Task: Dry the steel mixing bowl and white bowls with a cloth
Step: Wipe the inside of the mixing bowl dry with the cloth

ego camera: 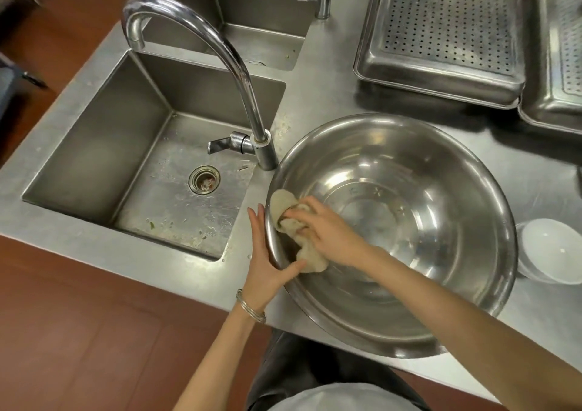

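Observation:
A large steel mixing bowl rests on the steel counter, just right of the sink. My right hand is inside it, shut on a crumpled beige cloth pressed against the bowl's left inner wall. My left hand grips the bowl's left rim from outside, thumb hooked over the edge near the cloth. Stacked white bowls sit on the counter, touching the mixing bowl's right side and partly cut by the frame edge.
A steel sink with a tall curved faucet lies to the left; a second basin is behind it. Two perforated steel trays stand at the back right. The counter edge runs close in front of me.

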Demonstrator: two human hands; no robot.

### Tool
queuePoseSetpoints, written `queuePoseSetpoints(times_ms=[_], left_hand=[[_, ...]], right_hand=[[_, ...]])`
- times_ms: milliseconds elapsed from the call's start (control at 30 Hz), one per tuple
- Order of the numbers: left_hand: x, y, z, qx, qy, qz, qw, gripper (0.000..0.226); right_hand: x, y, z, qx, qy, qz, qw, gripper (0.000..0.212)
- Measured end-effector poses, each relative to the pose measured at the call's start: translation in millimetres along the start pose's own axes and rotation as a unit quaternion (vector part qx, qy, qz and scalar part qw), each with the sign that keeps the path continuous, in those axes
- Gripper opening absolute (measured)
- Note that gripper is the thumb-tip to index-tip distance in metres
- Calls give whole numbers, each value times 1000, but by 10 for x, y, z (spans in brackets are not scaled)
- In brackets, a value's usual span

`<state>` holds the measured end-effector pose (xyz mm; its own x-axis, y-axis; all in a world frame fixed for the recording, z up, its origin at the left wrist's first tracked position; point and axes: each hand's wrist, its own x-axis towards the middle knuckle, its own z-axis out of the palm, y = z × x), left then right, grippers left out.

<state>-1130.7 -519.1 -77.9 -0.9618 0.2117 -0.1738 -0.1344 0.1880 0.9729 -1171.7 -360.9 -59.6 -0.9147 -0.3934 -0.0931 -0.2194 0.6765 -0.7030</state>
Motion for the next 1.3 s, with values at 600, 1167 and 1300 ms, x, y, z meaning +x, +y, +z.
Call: queuePoseSetpoints(times_ms=[600, 1167, 1300], left_hand=[[11, 74, 30, 224, -11, 215, 950, 53], [55, -216, 71, 405, 46, 404, 819, 36], [58, -200, 60, 424, 42, 415, 804, 38]], right_hand=[[-1455, -148, -320, -53, -113, 36, 992, 36], [-1694, -419, 257, -314, 176, 190, 913, 24], [-1240, -643, 552, -281, 182, 201, 921, 39]])
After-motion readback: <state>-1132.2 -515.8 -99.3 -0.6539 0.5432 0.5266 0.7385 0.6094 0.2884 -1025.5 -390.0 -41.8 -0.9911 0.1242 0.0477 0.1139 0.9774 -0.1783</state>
